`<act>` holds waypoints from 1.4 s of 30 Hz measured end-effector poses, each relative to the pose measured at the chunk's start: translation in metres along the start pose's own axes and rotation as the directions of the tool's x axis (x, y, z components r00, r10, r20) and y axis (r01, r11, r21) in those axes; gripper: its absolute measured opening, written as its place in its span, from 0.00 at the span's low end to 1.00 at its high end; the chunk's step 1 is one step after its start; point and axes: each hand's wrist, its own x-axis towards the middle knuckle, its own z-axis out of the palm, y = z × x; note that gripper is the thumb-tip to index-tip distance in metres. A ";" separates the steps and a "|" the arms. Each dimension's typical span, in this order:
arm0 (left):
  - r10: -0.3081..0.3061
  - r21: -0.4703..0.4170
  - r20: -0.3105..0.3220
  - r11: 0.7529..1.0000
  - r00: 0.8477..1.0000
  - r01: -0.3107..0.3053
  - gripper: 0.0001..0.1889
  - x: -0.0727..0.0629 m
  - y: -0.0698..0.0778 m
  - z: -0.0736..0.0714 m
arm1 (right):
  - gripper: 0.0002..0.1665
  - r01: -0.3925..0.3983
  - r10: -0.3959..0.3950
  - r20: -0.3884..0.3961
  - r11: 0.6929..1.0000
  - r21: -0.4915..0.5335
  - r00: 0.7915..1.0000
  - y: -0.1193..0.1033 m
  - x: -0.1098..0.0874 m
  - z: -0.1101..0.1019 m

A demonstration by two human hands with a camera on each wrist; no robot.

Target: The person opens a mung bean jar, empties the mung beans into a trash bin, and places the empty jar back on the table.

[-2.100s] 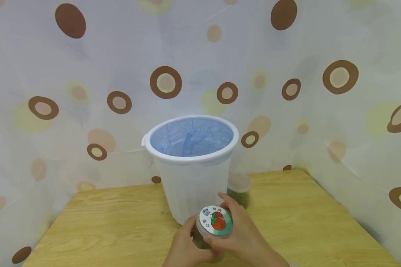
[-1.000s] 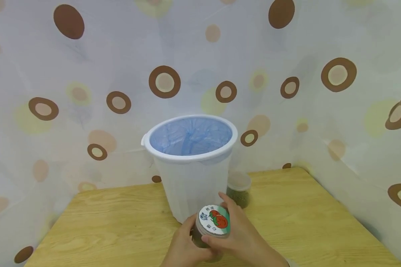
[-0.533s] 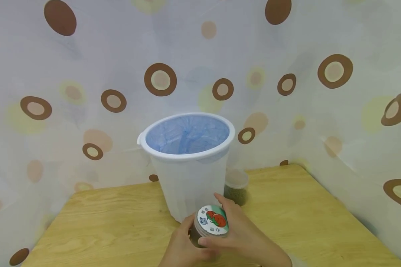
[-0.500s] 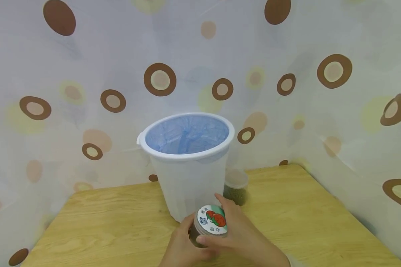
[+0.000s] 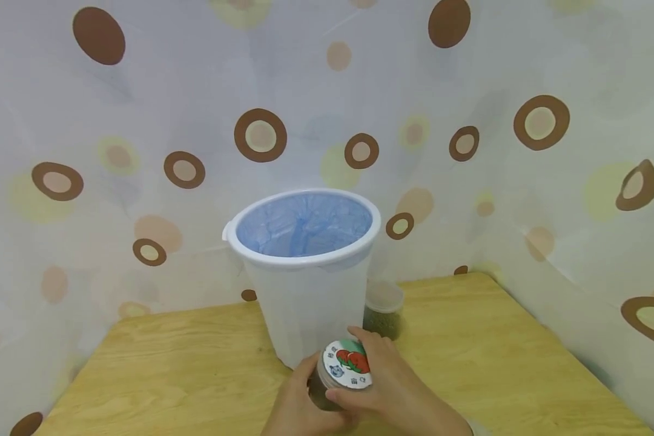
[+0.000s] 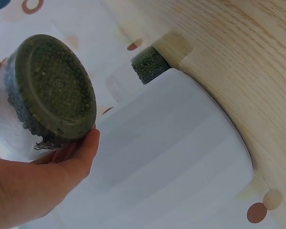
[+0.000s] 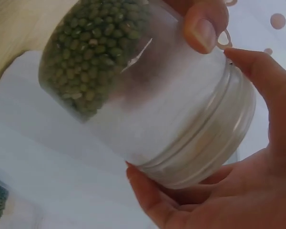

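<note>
Tabletop (image 5: 169, 363) is bearing a bin (image 5: 310, 303); before it, left hand (image 5: 302, 399) is gripping a raised jar (image 7: 157, 105), right hand (image 5: 395, 381) its lid (image 5: 344, 363). Likely stiff, slick, beans (image 7: 97, 52) adding weight; jar's body offering best hold.

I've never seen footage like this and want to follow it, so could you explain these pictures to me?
There's no machine here, just a person's bare left hand and right hand. The wide picture comes from a camera on the head, looking forward and down; the two close-ups come from one on each wrist. The hands hold a clear round jar partly filled with small green beans, with red fruit pictured on its round lid. On the yellow wooden table stands a white plastic bin lined with a thin blue plastic bag, and beside it a second clear jar with green contents.
</note>
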 end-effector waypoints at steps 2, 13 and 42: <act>-0.003 -0.023 0.011 1.000 1.000 0.003 0.43 0.000 0.000 -0.002 | 0.53 0.035 -0.035 0.013 0.999 0.008 0.999 0.001 0.001 -0.002; -0.009 -0.066 0.102 0.998 0.995 0.016 0.39 -0.002 0.000 -0.011 | 0.50 0.199 -0.206 0.127 0.978 0.066 0.970 0.012 0.001 -0.012; 0.073 0.212 -0.030 0.975 0.997 -0.065 0.44 -0.009 0.003 0.003 | 0.50 0.156 -0.128 0.132 0.961 -0.227 0.983 -0.006 -0.004 -0.017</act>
